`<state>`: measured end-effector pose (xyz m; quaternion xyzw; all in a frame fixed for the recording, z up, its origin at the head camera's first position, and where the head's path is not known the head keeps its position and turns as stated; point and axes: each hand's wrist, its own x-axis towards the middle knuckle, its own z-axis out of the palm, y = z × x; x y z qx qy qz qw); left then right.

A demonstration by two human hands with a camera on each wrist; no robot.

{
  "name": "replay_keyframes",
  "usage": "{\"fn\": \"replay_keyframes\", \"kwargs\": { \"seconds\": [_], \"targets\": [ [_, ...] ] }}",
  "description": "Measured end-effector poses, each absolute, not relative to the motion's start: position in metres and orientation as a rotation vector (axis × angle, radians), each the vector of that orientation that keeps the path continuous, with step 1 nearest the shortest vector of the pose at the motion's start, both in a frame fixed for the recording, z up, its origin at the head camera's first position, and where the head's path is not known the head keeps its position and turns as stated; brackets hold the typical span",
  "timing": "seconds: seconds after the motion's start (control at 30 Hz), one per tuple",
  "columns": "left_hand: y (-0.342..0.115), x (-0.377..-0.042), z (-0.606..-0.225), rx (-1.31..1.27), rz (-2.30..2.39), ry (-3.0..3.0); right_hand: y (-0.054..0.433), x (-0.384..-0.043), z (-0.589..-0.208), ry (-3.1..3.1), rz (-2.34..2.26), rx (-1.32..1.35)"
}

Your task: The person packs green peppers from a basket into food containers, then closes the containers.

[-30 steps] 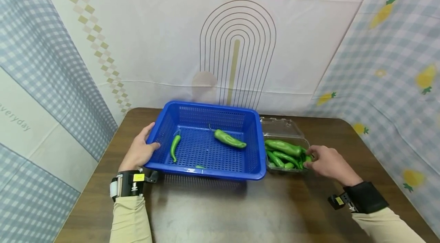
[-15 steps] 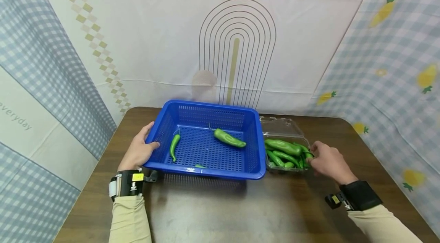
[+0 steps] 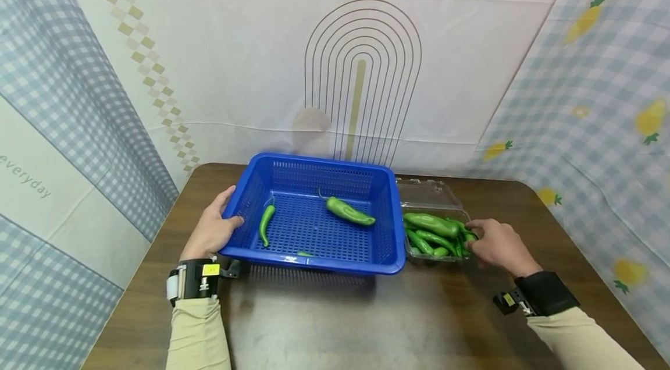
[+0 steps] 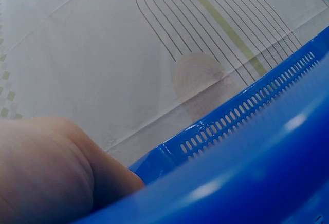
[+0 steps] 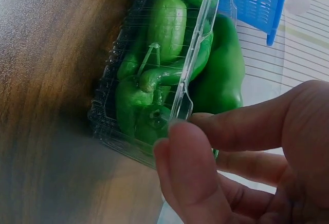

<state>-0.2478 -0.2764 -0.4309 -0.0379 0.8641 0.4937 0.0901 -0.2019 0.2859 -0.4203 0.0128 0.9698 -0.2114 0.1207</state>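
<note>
My left hand (image 3: pixel 209 230) grips the left side of a blue plastic basket (image 3: pixel 335 264), thumb inside the rim. In the basket lie a thick green pepper (image 3: pixel 349 212) and a slim green chili (image 3: pixel 266 226); a third green piece (image 3: pixel 303 253) is mostly hidden by the near wall. To the basket's right stands a clear plastic box (image 3: pixel 434 259), filled with several green peppers (image 3: pixel 430 222). My right hand (image 3: pixel 499 248) is at the box's right end. The right wrist view shows thumb and fingers (image 5: pixel 193 165) pinching the box's rim (image 5: pixel 194 54).
The box's clear lid (image 3: pixel 424 192) is folded back behind it. Under everything is a brown wooden table (image 3: pixel 335 323), with a patterned white cloth (image 3: pixel 235 67) hanging along its back edge. Checked cloth (image 3: pixel 591 114) hangs at the right side.
My right hand has shifted slightly at the box's right end, and more of the peppers there shows. The left hand, the basket and the peppers in it look unmoved.
</note>
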Motion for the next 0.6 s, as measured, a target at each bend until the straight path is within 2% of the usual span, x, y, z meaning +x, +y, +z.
{"fn": "replay_keyframes", "kwargs": {
  "seconds": [0.3, 0.47, 0.6],
  "targets": [
    [-0.275, -0.246, -0.431, -0.120, 1.480, 2.554, 0.292, -0.204, -0.414, 2.811, -0.611, 0.042],
    [-0.276, -0.246, -0.431, -0.115, 1.472, 2.562, 0.283, -0.199, -0.395, 2.840, -0.621, -0.001],
    [-0.276, -0.247, -0.431, -0.119, 1.476, 2.563, 0.258, -0.202, -0.372, 2.912, -0.618, -0.099]
  ]
}}
